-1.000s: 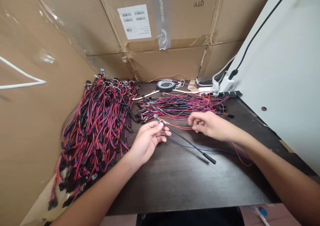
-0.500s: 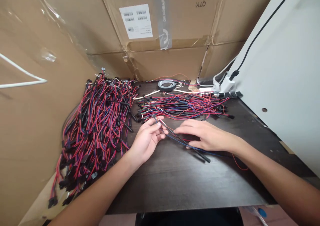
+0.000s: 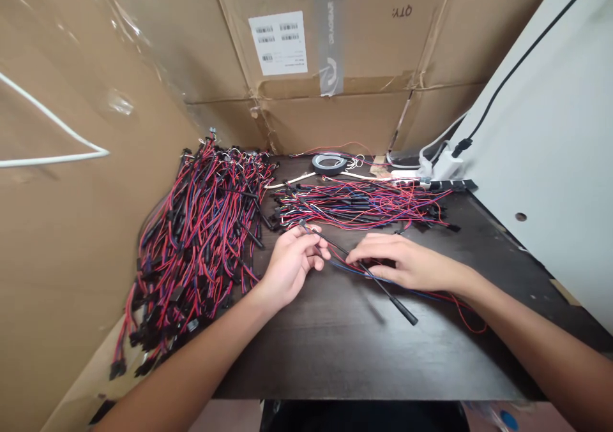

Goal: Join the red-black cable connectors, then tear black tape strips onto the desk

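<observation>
Nearest on the worktop side, the thick black tip of a wire harness points down and to the right, raised above its shadow. From there its thin black cable slants up and away, passing by the fingertips of the right hand to the left hand, which pinches the far end between thumb and fingers. The harness's red and blue wires run from the left hand beneath the right one and out past its wrist. A big heap of red, blue and black wires crowds the left forearm's outer side; a flatter wire bundle lies just beyond both hands. Past that are a tape roll, a white plug and a cardboard box. Both forearms reach in from the near corners. The left palm is turned partly upward; the right is turned down, fingers bent, and whether they grip cannot be told.
</observation>
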Demonstrator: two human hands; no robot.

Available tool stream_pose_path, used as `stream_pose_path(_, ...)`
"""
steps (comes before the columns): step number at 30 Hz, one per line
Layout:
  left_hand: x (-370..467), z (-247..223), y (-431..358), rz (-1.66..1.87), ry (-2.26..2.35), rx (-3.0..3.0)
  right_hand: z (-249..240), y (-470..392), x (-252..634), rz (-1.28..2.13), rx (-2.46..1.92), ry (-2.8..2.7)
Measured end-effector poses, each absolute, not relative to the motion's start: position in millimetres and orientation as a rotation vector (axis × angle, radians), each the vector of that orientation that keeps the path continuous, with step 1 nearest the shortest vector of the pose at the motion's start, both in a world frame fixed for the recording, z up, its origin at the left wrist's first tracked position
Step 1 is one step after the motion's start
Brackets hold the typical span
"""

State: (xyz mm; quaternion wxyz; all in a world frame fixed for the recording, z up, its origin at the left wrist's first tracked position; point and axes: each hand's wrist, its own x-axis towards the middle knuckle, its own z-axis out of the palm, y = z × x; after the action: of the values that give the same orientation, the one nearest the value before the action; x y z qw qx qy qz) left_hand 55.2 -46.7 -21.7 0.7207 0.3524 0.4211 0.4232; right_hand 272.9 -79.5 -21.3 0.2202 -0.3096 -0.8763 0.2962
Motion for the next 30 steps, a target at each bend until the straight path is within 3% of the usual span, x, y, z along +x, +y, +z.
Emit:
stream_pose_path(14, 56.3, -20.7, -50.2, 0.804, 1.001, 0.982, -13.4, -81.5, 267.1, 0.858, -1.180, -2.101)
stream_pose_path(20, 58.5, -25.2, -53.9, 0.781, 0.973, 1.028, -10.2, -83.8, 269.7, 1.143, -1.111, -2.106)
stream_pose_path(26, 56.2, -25.6, -55.1, 0.690, 0.879, 0.992, -24.6, -72.4, 277.5, 0.367, -1.335, -2.228)
stream_pose_path(30, 54.5, -20.5, -55.5, 0.624, 0.846, 1.012, -37.4, -66.0, 273.1, 0.069, -1.308, -2.328)
